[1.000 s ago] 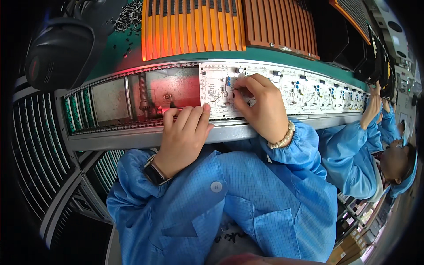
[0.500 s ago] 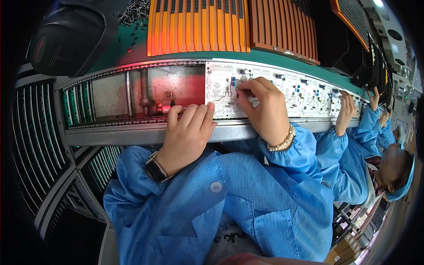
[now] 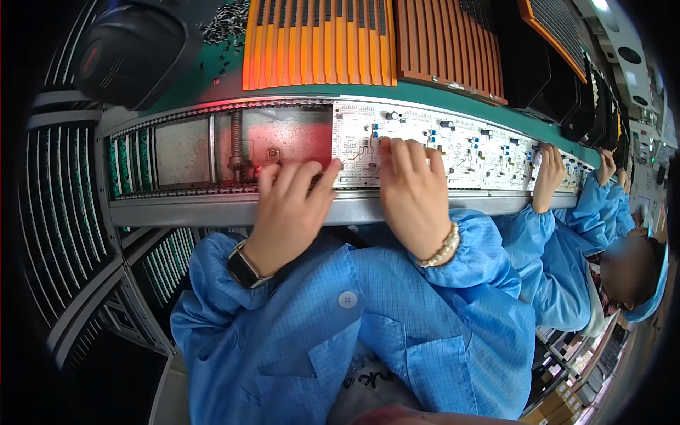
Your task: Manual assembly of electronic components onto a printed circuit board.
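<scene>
A white circuit board (image 3: 354, 134) with small blue and black parts lies on the conveyor rail, the first in a row of such boards reaching right. My left hand (image 3: 294, 205) is open at its left end, fingers spread over the rail's near edge, one fingertip at the board's lower left corner. My right hand (image 3: 416, 198) rests over the middle of the board, fingers stretched forward and side by side, nothing visible in them. It hides part of the board.
Orange slotted component trays (image 3: 319, 49) and a brown one (image 3: 450, 49) stand behind the rail. Loose small parts (image 3: 228, 23) lie near a black device (image 3: 131, 57). Racks of boards (image 3: 64, 198) stand left. A co-worker's hand (image 3: 549, 177) is on the line at right.
My right hand has gone from a pinch over the board to outstretched fingers, shifting slightly left. My left hand's fingers have spread a little.
</scene>
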The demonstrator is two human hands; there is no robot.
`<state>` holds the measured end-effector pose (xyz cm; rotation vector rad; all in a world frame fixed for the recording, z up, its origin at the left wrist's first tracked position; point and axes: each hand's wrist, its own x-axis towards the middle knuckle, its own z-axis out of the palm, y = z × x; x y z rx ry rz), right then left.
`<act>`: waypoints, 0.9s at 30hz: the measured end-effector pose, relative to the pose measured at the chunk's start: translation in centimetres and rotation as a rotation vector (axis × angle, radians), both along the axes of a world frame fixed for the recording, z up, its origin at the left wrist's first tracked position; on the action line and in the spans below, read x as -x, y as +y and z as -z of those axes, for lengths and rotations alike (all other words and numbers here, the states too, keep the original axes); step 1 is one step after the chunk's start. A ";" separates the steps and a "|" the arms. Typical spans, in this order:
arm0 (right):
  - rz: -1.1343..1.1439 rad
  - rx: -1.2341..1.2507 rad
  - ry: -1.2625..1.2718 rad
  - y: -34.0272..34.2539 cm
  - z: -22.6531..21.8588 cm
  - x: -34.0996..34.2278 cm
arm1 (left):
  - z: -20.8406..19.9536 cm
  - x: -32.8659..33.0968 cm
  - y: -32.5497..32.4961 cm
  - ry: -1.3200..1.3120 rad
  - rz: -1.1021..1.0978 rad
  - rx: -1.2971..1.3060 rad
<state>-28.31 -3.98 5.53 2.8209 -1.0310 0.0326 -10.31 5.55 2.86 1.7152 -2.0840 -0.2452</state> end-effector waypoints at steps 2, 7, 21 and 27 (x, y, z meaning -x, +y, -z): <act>0.081 -0.185 -0.174 -1.2 -0.6 1.0 | -0.1 -1.6 1.2 0.063 -0.095 0.094; 0.102 -0.334 -0.499 -2.5 -2.7 1.8 | 3.4 -5.8 12.5 0.223 -0.712 0.372; -0.091 -0.352 -0.496 2.6 -0.7 -2.3 | 24.9 -24.9 39.7 1.194 -1.724 0.985; -0.059 -0.312 -0.508 3.9 -0.6 -3.2 | 28.3 -31.9 45.5 1.742 -1.633 1.193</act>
